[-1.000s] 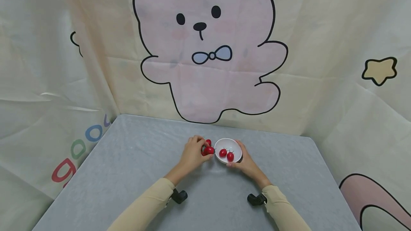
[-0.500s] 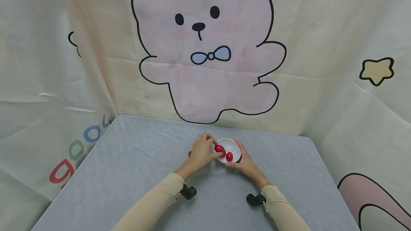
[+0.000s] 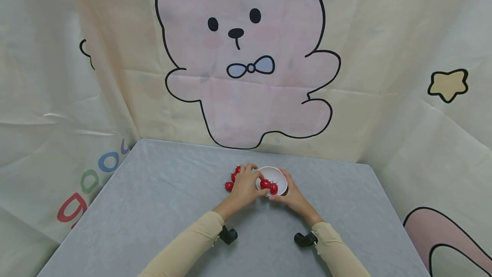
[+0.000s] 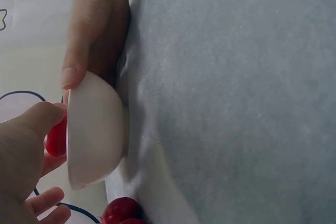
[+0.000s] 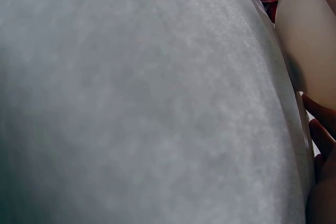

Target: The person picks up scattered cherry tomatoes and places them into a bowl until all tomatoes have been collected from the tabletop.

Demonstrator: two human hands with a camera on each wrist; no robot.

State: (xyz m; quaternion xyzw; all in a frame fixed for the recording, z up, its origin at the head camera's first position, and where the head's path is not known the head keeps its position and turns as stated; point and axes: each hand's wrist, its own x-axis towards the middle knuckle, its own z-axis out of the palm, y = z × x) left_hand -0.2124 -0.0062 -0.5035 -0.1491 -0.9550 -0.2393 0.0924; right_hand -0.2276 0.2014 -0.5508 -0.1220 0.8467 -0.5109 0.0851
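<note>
A white bowl (image 3: 273, 174) stands on the table, held at its right side by my right hand (image 3: 294, 195), thumb at the near rim. My left hand (image 3: 244, 186) is at the bowl's left rim and pinches a cherry tomato (image 4: 55, 139) between thumb and fingers. From the head view this tomato is over the inside of the bowl, beside another cherry tomato (image 3: 274, 189) lying there. Left of the left hand, several cherry tomatoes (image 3: 229, 186) with green stems lie on the table, partly hidden by that hand.
The grey cloth-covered table (image 3: 153, 208) spreads around the hands. Behind it hangs a cream curtain (image 3: 369, 110) with a printed bear. A small black device (image 3: 229, 235) is strapped at the left wrist, another black device (image 3: 306, 239) at the right.
My left hand has moved right with the cherry tomato, from the loose tomatoes to the bowl, and lowered it inside the rim. The right hand keeps hold of the bowl.
</note>
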